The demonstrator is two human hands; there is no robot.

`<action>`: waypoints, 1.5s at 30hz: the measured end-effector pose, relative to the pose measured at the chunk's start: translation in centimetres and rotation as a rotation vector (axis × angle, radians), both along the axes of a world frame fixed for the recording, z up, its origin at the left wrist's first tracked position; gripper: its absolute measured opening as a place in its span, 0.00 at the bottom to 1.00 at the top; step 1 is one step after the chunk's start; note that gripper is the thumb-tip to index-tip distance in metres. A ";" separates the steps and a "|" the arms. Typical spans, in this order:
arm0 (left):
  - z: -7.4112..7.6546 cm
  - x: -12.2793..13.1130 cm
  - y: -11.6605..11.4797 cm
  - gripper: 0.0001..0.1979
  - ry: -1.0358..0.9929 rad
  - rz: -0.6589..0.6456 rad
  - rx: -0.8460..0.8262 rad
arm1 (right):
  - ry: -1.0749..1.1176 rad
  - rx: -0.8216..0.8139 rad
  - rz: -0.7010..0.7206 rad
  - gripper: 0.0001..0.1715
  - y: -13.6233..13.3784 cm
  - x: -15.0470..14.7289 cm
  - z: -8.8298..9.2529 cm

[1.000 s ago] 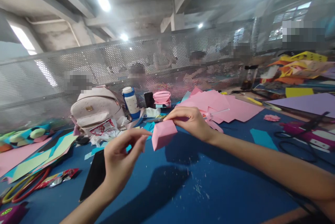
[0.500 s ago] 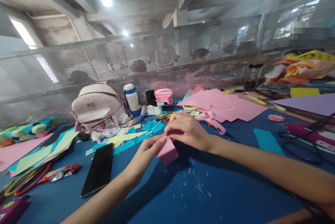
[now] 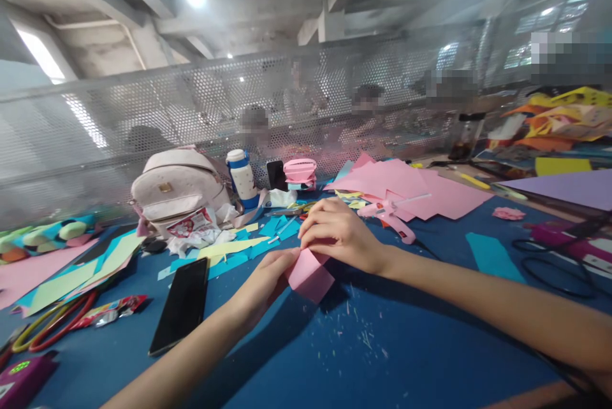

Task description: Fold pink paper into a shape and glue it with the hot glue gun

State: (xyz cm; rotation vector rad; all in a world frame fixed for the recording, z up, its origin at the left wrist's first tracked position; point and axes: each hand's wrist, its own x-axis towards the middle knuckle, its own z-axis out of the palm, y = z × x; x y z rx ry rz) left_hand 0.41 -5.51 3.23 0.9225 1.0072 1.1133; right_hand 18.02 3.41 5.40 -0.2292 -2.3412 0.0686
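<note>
A small folded pink paper box (image 3: 312, 277) is held above the blue table by both hands. My left hand (image 3: 271, 272) pinches its left side between thumb and fingers. From above, my right hand (image 3: 342, 234) grips the top edge with bent fingers; its fingertips are partly hidden behind the paper. Just beyond the right hand lies a pink glue gun (image 3: 388, 215) with a dark cord. Scraps of blue paper (image 3: 239, 265) and yellow paper (image 3: 234, 247) lie beyond the left hand. A black phone (image 3: 182, 304) rests left of the left forearm.
A pale backpack (image 3: 179, 183) and a white-blue bottle (image 3: 242, 179) stand at the back against a perforated metal screen (image 3: 201, 100). Pink sheets (image 3: 449, 195) are piled at the back right. Scissors (image 3: 52, 326) and a snack wrapper (image 3: 112, 311) lie left. People sit behind the screen.
The pink paper box has turned slightly, its lower end shifting right. My right hand's fingers have come down closer over its top edge.
</note>
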 end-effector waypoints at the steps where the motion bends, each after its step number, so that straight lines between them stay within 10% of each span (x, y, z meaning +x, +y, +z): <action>1: 0.0 0.0 0.1 0.14 -0.033 0.007 -0.015 | 0.004 0.000 -0.010 0.03 0.0 0.0 0.0; 11: 0.0 -0.4 0.5 0.17 0.081 -0.228 0.149 | -0.014 -0.011 -0.058 0.06 -0.7 -0.2 -0.4; 26: -0.1 -0.4 0.0 0.18 0.605 -0.004 0.605 | -0.018 -0.319 -0.034 0.07 -0.5 -0.7 -0.4; 45: 0.0 -0.2 -1.1 0.20 0.776 -0.003 0.621 | -0.060 -0.420 -0.107 0.10 -1.5 -0.4 0.6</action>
